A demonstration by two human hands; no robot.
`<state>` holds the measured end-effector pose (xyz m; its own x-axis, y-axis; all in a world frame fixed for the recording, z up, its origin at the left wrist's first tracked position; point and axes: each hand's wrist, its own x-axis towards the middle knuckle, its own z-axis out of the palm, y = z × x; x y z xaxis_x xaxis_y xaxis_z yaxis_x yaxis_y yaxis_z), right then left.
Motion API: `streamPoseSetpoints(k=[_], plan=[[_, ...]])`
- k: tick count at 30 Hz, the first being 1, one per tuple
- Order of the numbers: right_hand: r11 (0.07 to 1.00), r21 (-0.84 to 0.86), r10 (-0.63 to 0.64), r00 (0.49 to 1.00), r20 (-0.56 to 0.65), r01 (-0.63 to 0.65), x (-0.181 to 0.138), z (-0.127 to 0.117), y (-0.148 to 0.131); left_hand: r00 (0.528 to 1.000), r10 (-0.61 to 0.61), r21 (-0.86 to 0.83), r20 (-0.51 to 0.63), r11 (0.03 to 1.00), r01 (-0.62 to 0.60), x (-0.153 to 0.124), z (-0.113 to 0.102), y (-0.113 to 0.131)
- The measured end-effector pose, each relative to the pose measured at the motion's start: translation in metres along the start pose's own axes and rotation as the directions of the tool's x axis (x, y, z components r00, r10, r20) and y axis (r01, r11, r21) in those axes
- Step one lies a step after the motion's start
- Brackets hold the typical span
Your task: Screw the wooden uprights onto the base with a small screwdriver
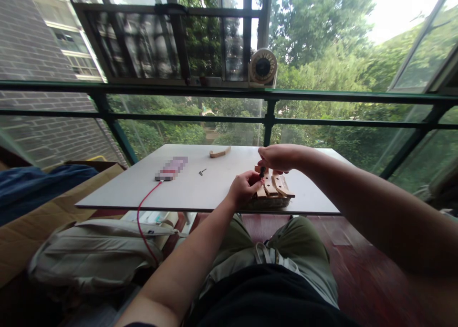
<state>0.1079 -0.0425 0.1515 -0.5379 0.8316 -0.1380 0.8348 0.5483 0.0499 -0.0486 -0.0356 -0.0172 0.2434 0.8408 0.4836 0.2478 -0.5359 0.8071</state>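
A small assembly of wooden slats point(275, 187) lies near the front edge of a white board point(200, 186). My left hand point(244, 187) is closed against its left side, gripping it. My right hand point(278, 157) hovers just above the slats, fingers pinched round a small dark tool or part point(262, 171) that I cannot make out clearly. A curved wooden piece point(219, 152) lies at the far side of the board. A small dark screw point(202, 172) rests near the middle.
A blurred rectangular object point(171, 168) with a red cable point(145, 212) sits on the board's left. A grey bag point(96, 250) and a cardboard box point(43, 212) stand at my left. Green railings point(229, 94) and windows are ahead. A round fan-like device point(263, 67) sits on the sill.
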Motion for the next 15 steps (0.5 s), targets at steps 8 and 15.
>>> streamPoseSetpoints(k=[8,15], plan=[[0.988,-0.138,-0.108,0.965,-0.241,0.076,0.003,0.014,0.003,1.0,0.011,-0.011,-0.006,1.0,-0.011,0.003,0.001,-0.005],[0.987,-0.028,-0.16,0.979,-0.127,0.158,-0.002,0.006,0.013,1.0,0.008,-0.014,0.005,1.0,-0.008,0.004,0.003,-0.007]])
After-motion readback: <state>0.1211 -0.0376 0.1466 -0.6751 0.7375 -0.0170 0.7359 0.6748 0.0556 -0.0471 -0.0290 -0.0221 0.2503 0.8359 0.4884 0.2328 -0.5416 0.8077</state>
